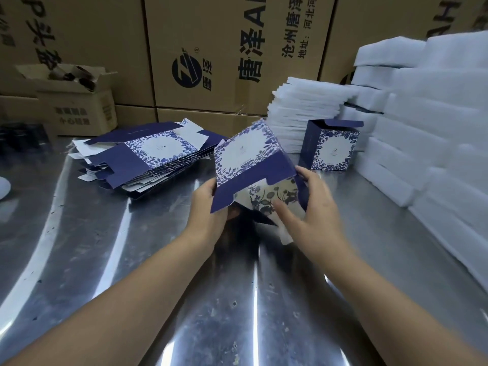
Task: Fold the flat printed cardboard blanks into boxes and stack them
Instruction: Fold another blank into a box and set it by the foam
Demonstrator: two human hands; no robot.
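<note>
With the end flaps not yet closed, the navy-and-white floral printed cardboard box (pixel 245 159) is only partly formed. It is held tilted above the scuffed stainless-steel worktop (pixel 132 260), between the two grips.

1. The left grip (pixel 208 204) grasps the box at its lower left corner, fingers curled under the navy flap.
2. The right grip (pixel 309 204) grasps the opposite end: the thumb is hooked on the right wall and the fingers lie on the floral end flap, apparently pressing it inward. Whether the flap has locked cannot be told.

Status of work, as judged from the layout:

- Left of and beyond the left grip, the pile of flat navy-and-white printed cardboard blanks (pixel 148 154) lies on the worktop. It is many layers thick, so most of the folding remains.
- Beyond the right grip, one finished upright navy floral box (pixel 332 146) stands with its top flap open. No other erected box shows, so stacking has barely begun.

Further behind the finished box are stacks of white foam sheets (pixel 298 107), with larger white foam blocks (pixel 435 128) to the right. Brown corrugated shipping cartons (pixel 224 48) with black printing form the back wall.
</note>
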